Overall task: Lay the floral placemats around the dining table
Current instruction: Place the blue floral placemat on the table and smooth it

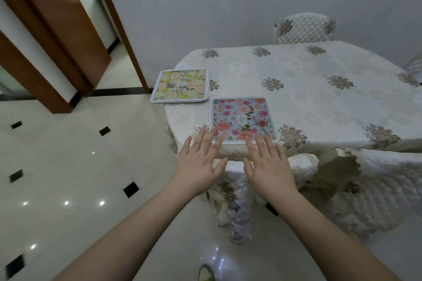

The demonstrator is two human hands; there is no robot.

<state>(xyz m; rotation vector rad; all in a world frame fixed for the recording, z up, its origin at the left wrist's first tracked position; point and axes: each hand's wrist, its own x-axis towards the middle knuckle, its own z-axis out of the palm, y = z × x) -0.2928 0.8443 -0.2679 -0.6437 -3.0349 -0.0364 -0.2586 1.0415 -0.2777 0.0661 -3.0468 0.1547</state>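
Observation:
A blue placemat (242,118) with pink and orange flowers lies flat at the near edge of the dining table (319,89), which wears a cream tablecloth with grey flower motifs. A second placemat (180,85), yellow and peach, lies at the table's left end, overhanging the edge a little. My left hand (201,164) has straight, spread fingers whose tips reach the blue mat's near left corner. My right hand (269,164) is spread the same way, fingertips at the mat's near edge. Neither hand holds anything.
A quilted chair (306,28) stands at the table's far side against the grey wall. Another covered chair (370,180) stands at the near right, tucked by the table. A brown door (59,20) and doorway are at the upper left. Glossy tiled floor (80,166) spreads on the left.

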